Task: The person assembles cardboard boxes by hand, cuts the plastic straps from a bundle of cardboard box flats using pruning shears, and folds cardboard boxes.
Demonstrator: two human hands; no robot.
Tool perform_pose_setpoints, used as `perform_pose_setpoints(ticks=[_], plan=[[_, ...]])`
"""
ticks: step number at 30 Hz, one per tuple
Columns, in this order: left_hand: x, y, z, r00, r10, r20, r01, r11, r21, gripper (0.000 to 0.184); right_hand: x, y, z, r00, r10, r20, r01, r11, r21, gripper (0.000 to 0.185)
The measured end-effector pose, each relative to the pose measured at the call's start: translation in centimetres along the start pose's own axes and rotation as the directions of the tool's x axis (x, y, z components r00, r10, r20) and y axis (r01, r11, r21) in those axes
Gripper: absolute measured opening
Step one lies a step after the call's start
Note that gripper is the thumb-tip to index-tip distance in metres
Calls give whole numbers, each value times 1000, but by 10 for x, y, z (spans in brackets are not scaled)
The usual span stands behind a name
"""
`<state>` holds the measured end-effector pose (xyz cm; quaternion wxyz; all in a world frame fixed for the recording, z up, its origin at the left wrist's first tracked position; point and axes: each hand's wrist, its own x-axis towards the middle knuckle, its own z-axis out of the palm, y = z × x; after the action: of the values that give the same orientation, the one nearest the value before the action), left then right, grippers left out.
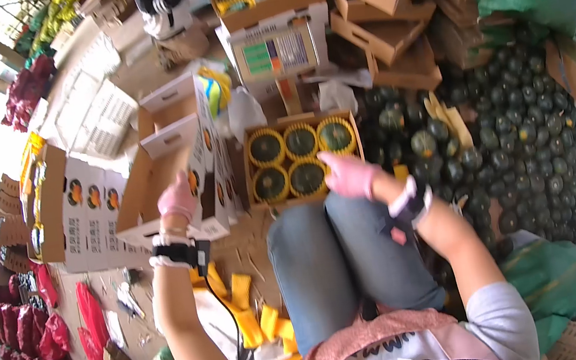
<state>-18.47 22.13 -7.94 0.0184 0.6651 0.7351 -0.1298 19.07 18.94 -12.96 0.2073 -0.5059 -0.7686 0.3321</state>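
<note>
My left hand (178, 199), in a pink glove, is at the right wall of an open cardboard carton (134, 199); its fingers look curled at that wall, partly hidden. In front of my knees sits another open carton (249, 182) holding several dark green squashes (299, 142) in yellow foam nets. Over this carton's front right corner is my gloved right hand (351, 173), its fingers apart. It covers the corner slot, so what lies beneath is hidden. I cannot tell whether the fingers touch a squash.
Loose green squashes (518, 123) cover the floor at right. Ahead stand a filled carton (271, 15) on a white box and stacked cardboard trays (384, 24). Yellow foam nets (248, 327) lie beside my left leg. Red mesh sacks (39, 359) are at far left.
</note>
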Motion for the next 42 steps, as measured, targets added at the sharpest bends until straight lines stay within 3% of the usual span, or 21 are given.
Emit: perform_pose_setpoints(ticks=[2,3,6,8,10,11,13,14,15,16,18,20,22,24,26,28,31,32,35,38,42], plan=[[-11,14,-22,995,-72,74,73,997,0,64,40,-9,-27,754,344,559,-442,896,44,35],[-20,21,-26,998,-49,-40,53,994,92,72,48,-11,-31,765,394,510,-381,915,-136,37],[-47,32,-36,929,169,-329,-112,977,183,71,48,-2,-32,805,386,451,-357,922,-151,45],[-74,46,-33,850,319,-420,-274,948,164,58,21,8,-26,957,88,278,-45,987,-157,47],[-109,58,-27,845,433,-314,-468,883,-39,51,-23,-37,-47,960,-7,279,54,985,-161,41],[-125,58,-10,865,449,-225,-490,854,-177,43,-45,-39,-42,933,-250,259,272,961,-55,37],[-160,60,52,921,388,47,-349,870,-349,32,-75,-52,-47,729,-394,560,358,917,178,42],[-181,62,76,923,304,236,-210,911,-354,28,-87,-47,-35,619,-423,661,357,902,243,41],[-201,76,74,882,181,435,-130,981,-145,25,-95,-46,-27,609,-415,676,409,894,180,37],[-219,94,72,798,21,603,-82,994,74,24,-106,-38,-13,730,-472,495,488,866,108,32],[-259,112,110,758,115,642,-196,979,55,21,-116,-48,-13,823,-397,406,429,903,15,27],[-291,106,151,899,29,437,-123,974,189,17,-114,-47,-15,811,-449,375,457,886,71,25],[-276,119,113,819,-191,541,88,974,210,19,-110,-43,-15,795,-449,408,450,888,99,27],[-306,117,116,897,-212,388,71,935,348,30,-92,-45,-29,677,-421,603,378,903,206,28],[-338,108,106,763,-363,534,292,932,215,30,-66,-53,-44,404,-170,899,-37,979,202,31],[-368,116,78,673,-451,586,436,882,178,32,-35,-38,-39,236,-296,926,-366,855,367,36],[-411,133,80,557,-574,601,693,719,44,33,-4,-6,-9,307,-630,714,-659,400,636,44],[-423,137,100,613,-596,518,716,697,-46,32,3,-1,3,368,-675,639,-696,256,671,44],[-433,141,129,678,-662,319,685,727,54,17,14,-20,28,311,-674,670,-716,298,631,44],[-445,141,102,625,-667,407,716,697,42,19,17,-33,41,297,-580,759,-677,433,595,42],[-469,129,151,474,-736,483,880,406,-244,24,15,-42,42,291,-481,827,-712,468,524,40]])
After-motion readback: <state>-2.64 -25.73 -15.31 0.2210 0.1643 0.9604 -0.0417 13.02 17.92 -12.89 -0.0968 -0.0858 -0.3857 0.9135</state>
